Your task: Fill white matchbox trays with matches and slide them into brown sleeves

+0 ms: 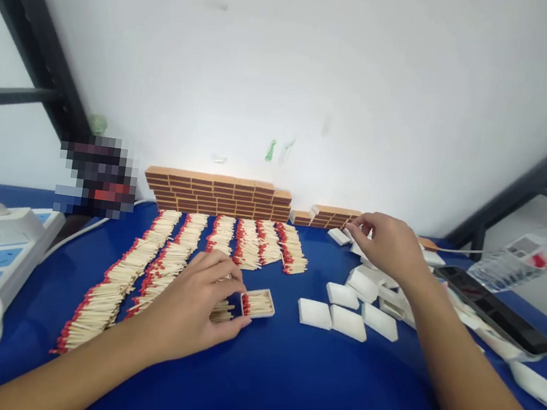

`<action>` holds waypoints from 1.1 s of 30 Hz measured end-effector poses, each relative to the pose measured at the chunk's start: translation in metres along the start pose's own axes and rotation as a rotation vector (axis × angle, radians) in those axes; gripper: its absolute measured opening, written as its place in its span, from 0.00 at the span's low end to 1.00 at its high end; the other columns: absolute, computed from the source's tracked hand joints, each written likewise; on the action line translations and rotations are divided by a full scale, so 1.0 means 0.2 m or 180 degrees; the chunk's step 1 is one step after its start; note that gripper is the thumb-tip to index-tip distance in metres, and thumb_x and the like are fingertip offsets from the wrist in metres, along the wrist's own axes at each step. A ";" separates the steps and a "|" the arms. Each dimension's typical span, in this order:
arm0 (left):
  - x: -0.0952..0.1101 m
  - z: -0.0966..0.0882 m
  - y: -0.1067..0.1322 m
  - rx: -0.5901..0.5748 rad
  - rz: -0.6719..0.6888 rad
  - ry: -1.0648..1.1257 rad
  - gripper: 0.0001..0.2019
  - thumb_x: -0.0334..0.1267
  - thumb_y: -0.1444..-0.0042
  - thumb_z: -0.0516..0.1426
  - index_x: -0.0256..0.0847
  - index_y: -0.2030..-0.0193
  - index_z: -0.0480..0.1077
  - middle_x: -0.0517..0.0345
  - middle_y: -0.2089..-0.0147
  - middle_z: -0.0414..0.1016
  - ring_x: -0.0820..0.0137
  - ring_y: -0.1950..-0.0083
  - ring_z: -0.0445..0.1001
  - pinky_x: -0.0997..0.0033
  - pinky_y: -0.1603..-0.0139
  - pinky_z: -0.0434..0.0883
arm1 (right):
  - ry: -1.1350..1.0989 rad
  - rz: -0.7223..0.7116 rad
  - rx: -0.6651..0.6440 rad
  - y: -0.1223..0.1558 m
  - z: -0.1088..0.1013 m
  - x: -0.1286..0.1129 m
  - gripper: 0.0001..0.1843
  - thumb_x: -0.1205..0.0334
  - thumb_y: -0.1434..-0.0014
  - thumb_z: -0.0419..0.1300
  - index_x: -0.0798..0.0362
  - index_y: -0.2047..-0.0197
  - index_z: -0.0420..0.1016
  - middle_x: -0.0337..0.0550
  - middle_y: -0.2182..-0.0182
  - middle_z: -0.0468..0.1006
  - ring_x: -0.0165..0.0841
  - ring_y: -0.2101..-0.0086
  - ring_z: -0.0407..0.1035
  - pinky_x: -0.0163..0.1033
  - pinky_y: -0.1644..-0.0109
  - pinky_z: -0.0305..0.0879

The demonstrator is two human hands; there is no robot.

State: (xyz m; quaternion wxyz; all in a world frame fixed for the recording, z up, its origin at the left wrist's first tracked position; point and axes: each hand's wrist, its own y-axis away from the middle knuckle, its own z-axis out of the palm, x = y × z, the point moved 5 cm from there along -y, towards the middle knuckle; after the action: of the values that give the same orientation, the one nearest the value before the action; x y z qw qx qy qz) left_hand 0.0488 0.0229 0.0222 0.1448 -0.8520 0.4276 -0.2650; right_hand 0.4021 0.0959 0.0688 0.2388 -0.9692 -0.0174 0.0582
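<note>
In the left hand (203, 300), pinched at one end, a tray (272, 304) is holding matches (256, 305), loose matches (115, 278) are lying unboxed beyond, white trays (349, 322) are seemingly sitting unfilled rightward, and the right hand (389, 247) is hovering by stacked boxes (336, 215), its hold unclear.

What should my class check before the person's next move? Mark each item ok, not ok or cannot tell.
1. Small tray contains matches: ok; the red heads show at its left end.
2. Left hand is at that tray: ok; thumb and fingertip are at its left end.
3. Left hand is free of loose matches: not ok; some lie right beneath it.
4. Right hand grips a piece firmly: cannot tell; its fingertips are at the white pieces.
5. White pieces are in neat order: not ok; they lie scattered.
6. Brown boxes are stacked: ok.
</note>
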 end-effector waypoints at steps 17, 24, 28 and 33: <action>-0.01 0.05 0.05 -0.0169 -0.0128 -0.0029 0.10 0.42 0.39 0.68 0.43 0.53 0.79 0.53 0.48 0.78 0.54 0.41 0.72 0.46 0.36 0.68 | 0.0648 -0.1375 -0.0562 -0.47 0.24 -0.19 0.16 0.60 0.39 0.69 0.54 0.49 0.82 0.56 0.52 0.83 0.50 0.48 0.69 0.48 0.48 0.63; -0.01 0.06 0.05 -0.0159 -0.0135 0.0011 0.11 0.42 0.40 0.69 0.42 0.55 0.78 0.53 0.48 0.78 0.54 0.42 0.73 0.46 0.36 0.68 | 0.0900 -0.1488 -0.0512 -0.47 0.37 -0.32 0.11 0.60 0.37 0.68 0.55 0.54 0.83 0.59 0.54 0.82 0.51 0.48 0.66 0.48 0.50 0.58; -0.01 0.06 0.05 -0.0123 -0.0117 0.0029 0.11 0.43 0.41 0.70 0.41 0.55 0.78 0.52 0.49 0.78 0.54 0.42 0.72 0.45 0.35 0.68 | 0.0885 -0.1511 -0.0492 -0.48 0.40 -0.32 0.07 0.64 0.34 0.63 0.55 0.57 0.83 0.59 0.56 0.82 0.50 0.49 0.67 0.48 0.51 0.58; -0.01 0.07 0.05 -0.0143 -0.0109 0.0068 0.11 0.43 0.40 0.70 0.40 0.56 0.78 0.53 0.50 0.78 0.55 0.42 0.72 0.45 0.34 0.67 | 0.0579 -0.1494 -0.0340 -0.48 0.34 -0.33 0.10 0.60 0.34 0.64 0.54 0.52 0.82 0.57 0.57 0.83 0.51 0.50 0.69 0.49 0.49 0.62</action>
State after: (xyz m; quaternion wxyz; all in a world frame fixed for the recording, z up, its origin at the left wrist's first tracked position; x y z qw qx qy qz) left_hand 0.0487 0.0195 0.0053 0.1166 -0.8593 0.4203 -0.2669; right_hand 0.3276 0.2082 0.0611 0.1948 -0.9511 -0.2234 -0.0872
